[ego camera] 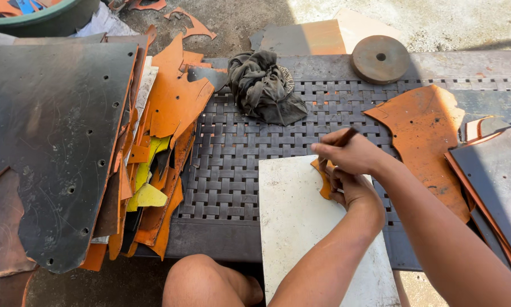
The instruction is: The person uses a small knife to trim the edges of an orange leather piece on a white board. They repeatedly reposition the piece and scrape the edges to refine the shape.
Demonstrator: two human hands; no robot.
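My right hand [351, 153] grips a thin dark tool [344, 138] like a pen or knife, its tip down on a small orange leather piece [325, 183]. My left hand [352, 190] sits just below it and pinches that orange piece against a white cutting board [301, 227]. The board lies on a dark woven plastic table [232, 170] in front of me. Both forearms reach in from the lower right and cover part of the board.
A pile of dark and orange leather sheets [67, 148] with yellow scraps covers the left. A crumpled dark rag [264, 88] and a round metal disc [380, 58] lie at the back. More orange leather [429, 136] and dark sheets [494, 176] lie right. My knee [201, 281] shows below.
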